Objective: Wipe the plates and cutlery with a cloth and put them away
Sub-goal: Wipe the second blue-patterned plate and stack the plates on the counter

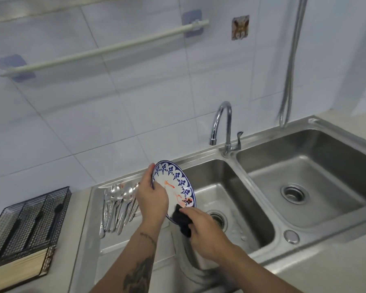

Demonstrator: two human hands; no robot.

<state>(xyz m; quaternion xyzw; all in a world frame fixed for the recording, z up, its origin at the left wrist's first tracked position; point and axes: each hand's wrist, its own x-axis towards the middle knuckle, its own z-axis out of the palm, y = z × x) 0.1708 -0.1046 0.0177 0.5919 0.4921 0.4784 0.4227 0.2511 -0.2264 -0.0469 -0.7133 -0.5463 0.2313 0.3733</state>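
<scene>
A white plate (pixel 173 185) with a blue patterned rim and orange smears is tilted on edge above the left sink basin. My left hand (pixel 151 199) grips its left rim from behind. My right hand (pixel 203 227) holds a dark cloth (pixel 182 218) bunched in its fingers, pressed against the plate's lower edge. Several silver spoons and other cutlery (pixel 118 204) lie in a pile on the steel draining board, just left of my left hand.
A black wire cutlery organiser (pixel 28 220) stands on the counter at the left, holding a few dark utensils, with a wooden base below it. The double steel sink (pixel 283 233) has a chrome tap (pixel 224 127) behind it. A rail is on the tiled wall.
</scene>
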